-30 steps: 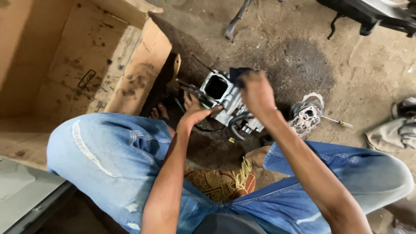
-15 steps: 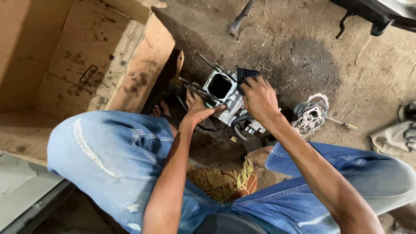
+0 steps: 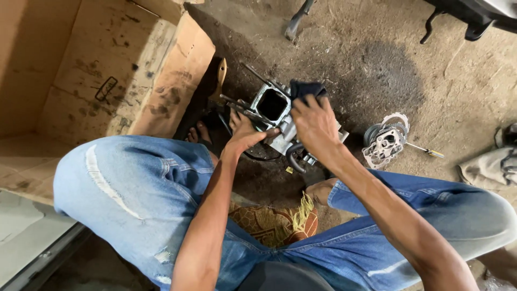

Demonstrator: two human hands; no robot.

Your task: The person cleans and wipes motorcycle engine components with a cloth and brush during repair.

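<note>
Left hand (image 3: 245, 132) clamped on the metal engine block (image 3: 280, 121), right hand (image 3: 315, 126) pressing a dark rag (image 3: 306, 89) just beyond its fingers; steadying the block firmly would keep wiping controlled.

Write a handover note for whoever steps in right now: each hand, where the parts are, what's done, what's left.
Left hand: gripping the metal engine block on its near left side, steadying it on the dirt floor.
Right hand: pressing a dark rag onto the block's top right, beside its square opening.
Nearby: a round metal cover part and a screwdriver lie to the right; flattened cardboard to the left.
Done: block is out and open.
Left: cannot tell how much is wiped; cover part is not fitted.
</note>
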